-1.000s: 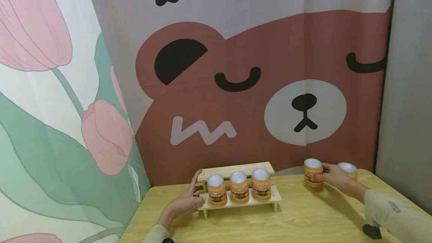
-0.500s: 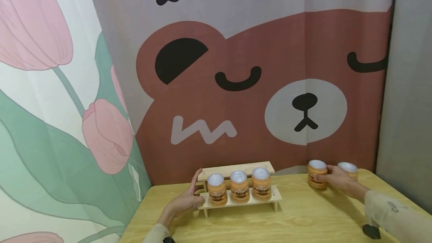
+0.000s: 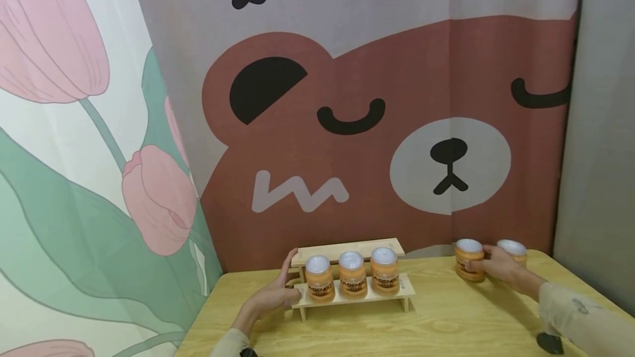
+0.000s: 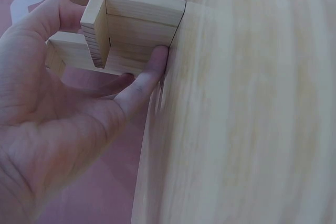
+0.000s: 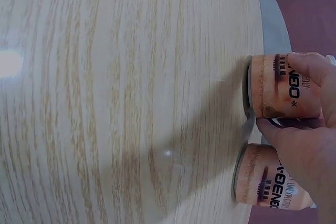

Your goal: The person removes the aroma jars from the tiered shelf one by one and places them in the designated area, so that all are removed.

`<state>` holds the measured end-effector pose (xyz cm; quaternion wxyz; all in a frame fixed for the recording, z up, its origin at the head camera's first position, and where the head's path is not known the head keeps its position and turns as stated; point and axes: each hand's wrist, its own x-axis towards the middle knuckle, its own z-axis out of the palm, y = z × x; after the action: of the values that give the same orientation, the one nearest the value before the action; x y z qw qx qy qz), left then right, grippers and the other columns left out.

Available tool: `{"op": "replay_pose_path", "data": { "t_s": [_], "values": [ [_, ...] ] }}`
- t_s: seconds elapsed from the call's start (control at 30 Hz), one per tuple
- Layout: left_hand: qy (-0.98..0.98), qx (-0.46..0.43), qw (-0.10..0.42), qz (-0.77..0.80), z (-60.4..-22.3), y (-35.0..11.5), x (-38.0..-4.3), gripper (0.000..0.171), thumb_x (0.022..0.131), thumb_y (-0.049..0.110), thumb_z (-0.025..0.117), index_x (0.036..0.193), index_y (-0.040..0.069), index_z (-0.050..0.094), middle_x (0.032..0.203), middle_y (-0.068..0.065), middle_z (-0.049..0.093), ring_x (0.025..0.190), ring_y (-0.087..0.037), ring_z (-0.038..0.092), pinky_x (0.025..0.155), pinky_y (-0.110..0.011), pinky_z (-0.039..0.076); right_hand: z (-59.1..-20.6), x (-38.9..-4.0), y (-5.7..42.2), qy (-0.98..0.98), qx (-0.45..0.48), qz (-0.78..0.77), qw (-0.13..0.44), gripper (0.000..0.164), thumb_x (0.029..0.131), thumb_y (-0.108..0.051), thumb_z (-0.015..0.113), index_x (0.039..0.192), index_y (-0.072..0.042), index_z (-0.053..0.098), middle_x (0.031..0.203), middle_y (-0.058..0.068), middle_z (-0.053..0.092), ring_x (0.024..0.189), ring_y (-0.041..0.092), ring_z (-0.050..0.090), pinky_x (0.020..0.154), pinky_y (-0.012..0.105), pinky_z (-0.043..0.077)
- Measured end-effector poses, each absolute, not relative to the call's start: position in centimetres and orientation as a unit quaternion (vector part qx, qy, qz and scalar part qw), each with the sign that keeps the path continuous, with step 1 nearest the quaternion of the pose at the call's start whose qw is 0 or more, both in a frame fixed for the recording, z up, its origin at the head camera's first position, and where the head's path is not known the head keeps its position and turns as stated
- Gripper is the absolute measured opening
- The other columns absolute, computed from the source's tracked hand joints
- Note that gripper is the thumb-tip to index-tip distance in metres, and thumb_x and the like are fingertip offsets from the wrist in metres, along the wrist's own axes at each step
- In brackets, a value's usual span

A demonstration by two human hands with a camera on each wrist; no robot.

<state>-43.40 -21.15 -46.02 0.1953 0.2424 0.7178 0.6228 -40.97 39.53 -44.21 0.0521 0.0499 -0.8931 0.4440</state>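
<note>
A two-tier wooden rack (image 3: 347, 249) stands on the table with three orange cans (image 3: 353, 275) upright in a row on its lower tier. My left hand (image 3: 270, 297) holds the rack's left end; in the left wrist view, the thumb and fingers of the left hand (image 4: 68, 114) bend around the wooden end pieces (image 4: 142, 24). Toward the back right, my right hand (image 3: 501, 266) grips another orange can (image 3: 468, 262) by its side. In the right wrist view, thumb and fingers lie on either side of that can (image 5: 281, 85), whose base is at or near the tabletop.
A second loose can (image 3: 513, 249) stands just right of the held one, partly hidden by the right hand. The wood-grain table (image 3: 431, 324) ends close behind the rack and cans. A bear-print curtain (image 3: 357, 191) hangs behind. A small black object (image 3: 549, 342) shows under the right sleeve.
My right hand has moved the gripped can a little to the right and toward me, closer to the other loose can. The left hand and rack stay put.
</note>
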Motion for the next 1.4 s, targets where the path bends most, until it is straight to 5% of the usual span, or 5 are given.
{"op": "replay_pose_path", "data": {
  "t_s": [0.33, 0.5, 0.7, 1.0, 1.4],
  "values": [
    [0.72, 0.241, 0.194, 0.621, -46.0, -21.1, -43.4, 0.114, 0.087, 0.0, 0.067, 0.152, 0.064, -0.002, 0.158, -0.034, 0.005, 0.065, -0.017, 0.044, 0.056, -0.033, 0.038, -44.8, -40.9, 39.9, -0.897, 0.047, 0.435, 0.069, 0.068, 0.092, -0.019, 0.075, 0.132, 0.026, 0.042, 0.122, 0.031, 0.06, 0.112, 0.038, 0.057, 0.085, 0.035, 0.049],
    [0.718, 0.249, 0.193, 0.62, -46.1, -21.1, -43.4, 0.114, 0.087, 0.0, 0.065, 0.153, 0.063, -0.003, 0.158, -0.035, 0.006, 0.064, -0.017, 0.043, 0.056, -0.032, 0.038, -44.7, -40.7, 39.8, -0.892, 0.043, 0.445, 0.062, 0.074, 0.093, -0.021, 0.074, 0.135, 0.027, 0.036, 0.125, 0.036, 0.056, 0.116, 0.045, 0.054, 0.091, 0.046, 0.048],
    [0.722, 0.251, 0.188, 0.617, -46.0, -21.0, -43.3, 0.113, 0.087, 0.0, 0.065, 0.152, 0.063, -0.002, 0.157, -0.035, 0.008, 0.066, -0.018, 0.043, 0.056, -0.032, 0.038, -43.8, -40.3, 39.5, -0.887, 0.033, 0.457, 0.053, 0.097, 0.096, -0.032, 0.071, 0.146, 0.026, 0.012, 0.137, 0.051, 0.032, 0.124, 0.059, 0.041, 0.093, 0.054, 0.048],
    [0.724, 0.251, 0.185, 0.615, -46.2, -21.3, -43.5, 0.114, 0.088, -0.001, 0.065, 0.152, 0.065, -0.002, 0.157, -0.037, 0.006, 0.063, -0.015, 0.044, 0.055, -0.032, 0.04, -41.4, -39.8, 38.4, -0.877, 0.053, 0.473, 0.066, 0.091, 0.101, -0.031, 0.066, 0.151, 0.02, 0.011, 0.148, 0.049, 0.018, 0.132, 0.063, 0.028, 0.1, 0.067, 0.038],
    [0.722, 0.254, 0.183, 0.617, -45.8, -21.1, -42.9, 0.116, 0.086, -0.003, 0.065, 0.154, 0.061, -0.004, 0.156, -0.038, 0.005, 0.062, -0.014, 0.043, 0.055, -0.03, 0.039, -39.8, -37.7, 36.8, -0.911, 0.086, 0.35, 0.198, 0.066, 0.097, -0.014, 0.069, 0.14, 0.021, 0.034, 0.125, 0.043, 0.05, 0.108, 0.054, 0.057, 0.083, 0.057, 0.052]
  ]
}}
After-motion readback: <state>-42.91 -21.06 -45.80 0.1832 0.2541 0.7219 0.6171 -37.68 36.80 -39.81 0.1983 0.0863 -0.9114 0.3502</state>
